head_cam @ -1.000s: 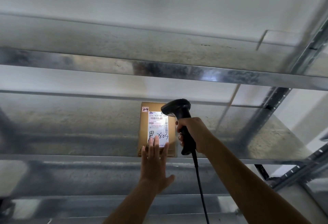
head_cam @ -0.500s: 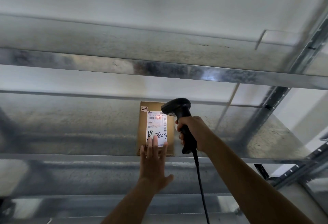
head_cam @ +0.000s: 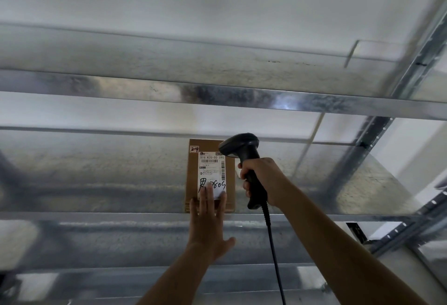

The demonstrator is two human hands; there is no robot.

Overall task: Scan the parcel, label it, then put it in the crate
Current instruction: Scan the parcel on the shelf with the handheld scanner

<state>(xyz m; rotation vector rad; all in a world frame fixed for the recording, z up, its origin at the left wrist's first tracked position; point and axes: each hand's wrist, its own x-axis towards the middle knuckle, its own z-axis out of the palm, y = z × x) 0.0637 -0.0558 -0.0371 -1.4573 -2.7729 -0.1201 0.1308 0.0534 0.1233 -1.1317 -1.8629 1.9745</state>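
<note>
A small brown cardboard parcel (head_cam: 210,171) lies flat on a galvanised metal shelf (head_cam: 96,179), near its front edge. A white shipping label with barcodes and black handwriting covers most of its top. My left hand (head_cam: 208,222) rests flat on the parcel's near end, fingers spread over the label's lower part. My right hand (head_cam: 261,181) grips the handle of a black corded barcode scanner (head_cam: 244,157). The scanner's head hangs just above the parcel's far right corner, pointing left over the label. No crate is in view.
Another metal shelf (head_cam: 217,96) runs across above, and one more (head_cam: 121,244) below. Perforated steel uprights (head_cam: 370,140) stand at the right. The scanner's cable (head_cam: 273,256) hangs down between my arms. A white wall lies behind the rack.
The red scan light seen on the label half a second ago is gone. My left hand has slid slightly further onto the label. The scanner has hardly moved.
</note>
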